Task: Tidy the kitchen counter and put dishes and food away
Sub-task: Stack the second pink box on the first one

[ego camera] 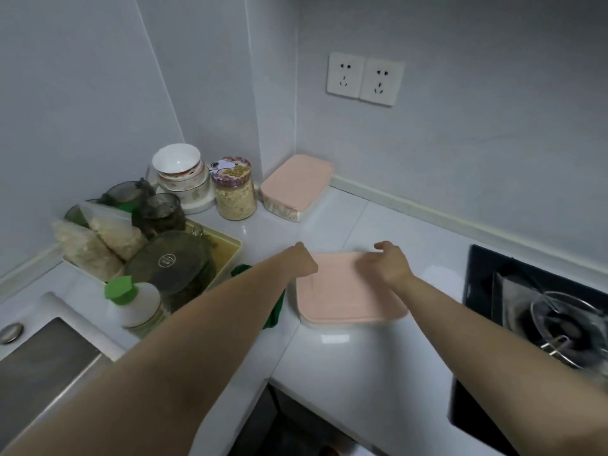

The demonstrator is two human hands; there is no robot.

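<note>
At the left of the white surface stands a green-capped soap bottle before a tray of jars, with stacked bowls, a cartoon-lidded jar and a corner box behind. The left hand curls its fingers round the far left corner of the pink-lidded food box, which sits mid-surface near the front edge. The right hand lies on its lid, fingers bent but blurred, so a grip cannot be told; right of it is the gas stove.
</note>
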